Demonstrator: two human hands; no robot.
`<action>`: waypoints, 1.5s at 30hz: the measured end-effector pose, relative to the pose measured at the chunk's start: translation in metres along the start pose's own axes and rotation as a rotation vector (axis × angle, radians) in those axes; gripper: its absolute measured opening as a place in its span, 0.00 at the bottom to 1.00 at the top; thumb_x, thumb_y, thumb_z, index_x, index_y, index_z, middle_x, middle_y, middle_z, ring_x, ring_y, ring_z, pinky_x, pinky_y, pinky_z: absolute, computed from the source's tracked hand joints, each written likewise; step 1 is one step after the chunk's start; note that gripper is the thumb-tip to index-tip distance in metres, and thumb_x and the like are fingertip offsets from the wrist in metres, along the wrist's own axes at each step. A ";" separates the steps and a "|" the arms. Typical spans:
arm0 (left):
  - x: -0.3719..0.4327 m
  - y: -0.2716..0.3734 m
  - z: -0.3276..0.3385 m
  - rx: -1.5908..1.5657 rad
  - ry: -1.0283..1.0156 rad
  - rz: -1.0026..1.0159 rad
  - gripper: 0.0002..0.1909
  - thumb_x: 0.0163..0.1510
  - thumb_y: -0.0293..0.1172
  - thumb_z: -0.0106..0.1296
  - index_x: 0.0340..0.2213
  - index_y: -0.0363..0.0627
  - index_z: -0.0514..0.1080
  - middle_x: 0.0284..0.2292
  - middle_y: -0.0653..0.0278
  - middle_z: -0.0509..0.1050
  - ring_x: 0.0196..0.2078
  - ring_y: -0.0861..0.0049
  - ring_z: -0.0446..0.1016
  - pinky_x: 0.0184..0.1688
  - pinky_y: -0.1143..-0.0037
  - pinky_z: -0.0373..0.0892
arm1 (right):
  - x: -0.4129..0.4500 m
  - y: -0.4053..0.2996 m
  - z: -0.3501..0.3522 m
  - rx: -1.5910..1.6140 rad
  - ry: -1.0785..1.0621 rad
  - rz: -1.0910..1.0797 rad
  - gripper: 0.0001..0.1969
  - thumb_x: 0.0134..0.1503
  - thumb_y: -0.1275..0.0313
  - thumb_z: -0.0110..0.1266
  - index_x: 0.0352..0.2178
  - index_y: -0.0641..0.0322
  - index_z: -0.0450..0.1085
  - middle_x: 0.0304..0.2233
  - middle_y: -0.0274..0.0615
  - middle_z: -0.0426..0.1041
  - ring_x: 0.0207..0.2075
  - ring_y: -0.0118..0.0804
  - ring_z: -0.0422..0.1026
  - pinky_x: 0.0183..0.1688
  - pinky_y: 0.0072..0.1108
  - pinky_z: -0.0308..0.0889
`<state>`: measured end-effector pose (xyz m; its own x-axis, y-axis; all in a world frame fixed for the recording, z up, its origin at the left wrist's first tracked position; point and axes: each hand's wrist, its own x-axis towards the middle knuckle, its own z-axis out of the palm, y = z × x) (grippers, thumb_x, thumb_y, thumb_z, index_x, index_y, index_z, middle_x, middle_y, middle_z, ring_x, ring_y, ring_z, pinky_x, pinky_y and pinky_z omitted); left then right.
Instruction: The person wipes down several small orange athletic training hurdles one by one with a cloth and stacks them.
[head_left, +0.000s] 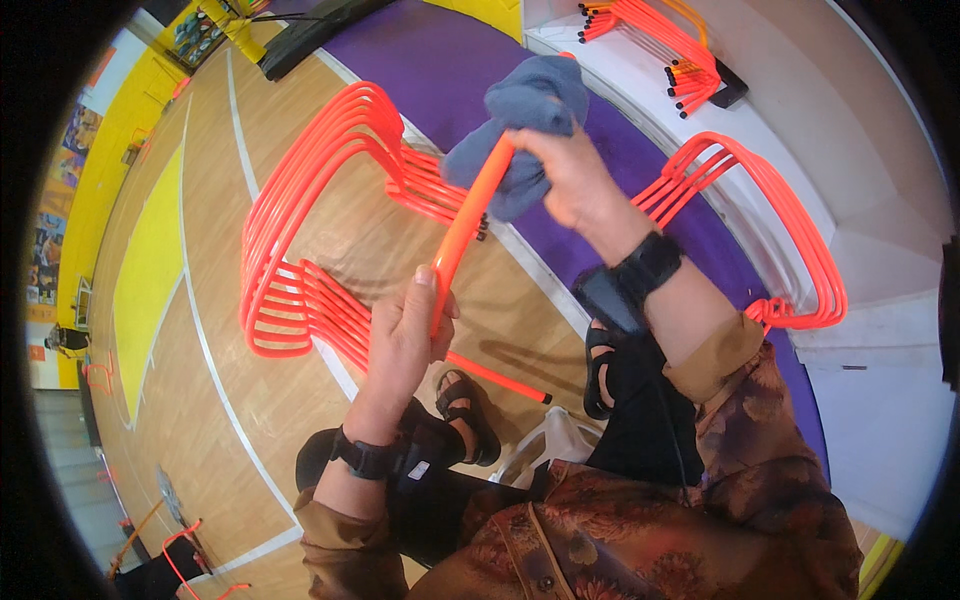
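My left hand (401, 334) grips the lower part of a glossy orange tube (471, 217), thumb along its side. The tube slants up and away to the right. Around its upper part, my right hand (574, 176) presses a bunched blue-grey cloth (536, 97). An orange tip shows just beyond the cloth. Whether the tube belongs to a whole hurdle cannot be seen. Left of the tube, a nested stack of orange training hurdles (382, 112) stands on the wooden floor, with black end caps on some legs. Part of the stack is hidden behind my left hand.
More orange hurdles (806, 225) lean by the white ledge (787, 157) at right. Further hurdles (667, 34) with black caps lie on the ledge. A white plastic stool (559, 435) is below me, between my sandalled feet. A person (67, 337) is far left.
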<state>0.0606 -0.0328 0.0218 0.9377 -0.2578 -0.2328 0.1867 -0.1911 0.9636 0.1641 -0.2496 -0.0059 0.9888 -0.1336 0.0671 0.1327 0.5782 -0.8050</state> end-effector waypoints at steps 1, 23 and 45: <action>0.004 -0.003 0.003 -0.011 -0.017 0.005 0.28 0.63 0.52 0.34 0.22 0.40 0.66 0.09 0.69 0.59 0.09 0.84 0.56 0.12 0.81 0.51 | -0.013 -0.001 0.006 -0.016 0.010 -0.018 0.17 0.49 0.81 0.55 0.42 0.60 0.66 0.34 0.37 0.71 0.35 0.31 0.72 0.39 0.26 0.70; 0.029 0.022 -0.037 0.152 0.177 0.207 0.20 0.63 0.41 0.41 0.20 0.44 0.65 0.13 0.73 0.59 0.14 0.89 0.56 0.17 0.83 0.51 | -0.063 -0.026 0.016 0.181 0.396 -0.137 0.26 0.48 0.84 0.54 0.50 0.60 0.59 0.40 0.41 0.67 0.38 0.34 0.69 0.38 0.24 0.67; 0.041 0.010 -0.006 0.580 -0.101 0.345 0.14 0.58 0.37 0.50 0.33 0.35 0.71 0.26 0.66 0.71 0.32 0.81 0.68 0.39 0.78 0.65 | -0.096 -0.109 -0.223 -0.008 1.328 -0.644 0.28 0.51 0.83 0.52 0.54 0.57 0.56 0.48 0.39 0.64 0.46 0.37 0.65 0.49 0.26 0.62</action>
<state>0.1031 -0.0396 0.0227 0.8783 -0.4767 0.0365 -0.3314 -0.5520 0.7652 0.0396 -0.4796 -0.0558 -0.0256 -0.9856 -0.1669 0.5102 0.1307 -0.8501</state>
